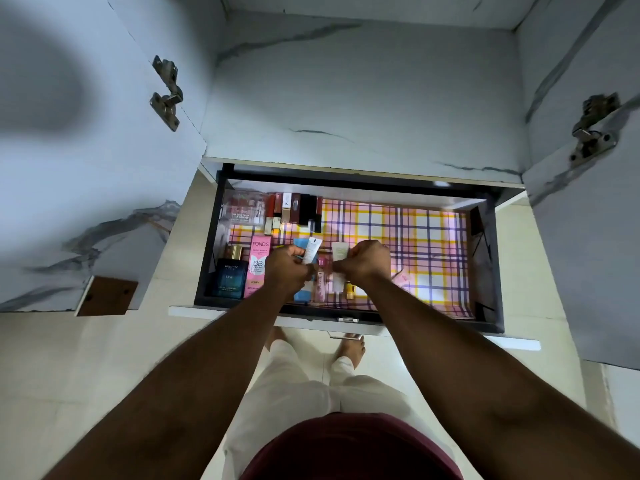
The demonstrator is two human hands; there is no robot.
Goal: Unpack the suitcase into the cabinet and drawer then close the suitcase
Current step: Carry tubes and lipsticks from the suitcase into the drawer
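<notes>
The drawer (pixel 491 265) stands pulled out below the cabinet shelf (pixel 363 109), lined with pink and yellow checked paper. Both my hands are over its left half. My left hand (pixel 289 268) grips a white tube (pixel 311 250) with a blue tube (pixel 300 244) behind it. My right hand (pixel 367 263) grips a pale cream tube (pixel 340 251). Under the hands lie a pink bottle (pixel 322 289) and a small yellow item (pixel 350 291). The suitcase is out of view.
A blue perfume box (pixel 228 280) and a pink Pond's box (pixel 258 265) lie at the drawer's left. Lipsticks (pixel 294 209) and a clear palette (pixel 242 211) fill its back left corner. Cabinet doors (pixel 86 168) hang open on both sides. My feet (pixel 351 348) stand under the drawer front.
</notes>
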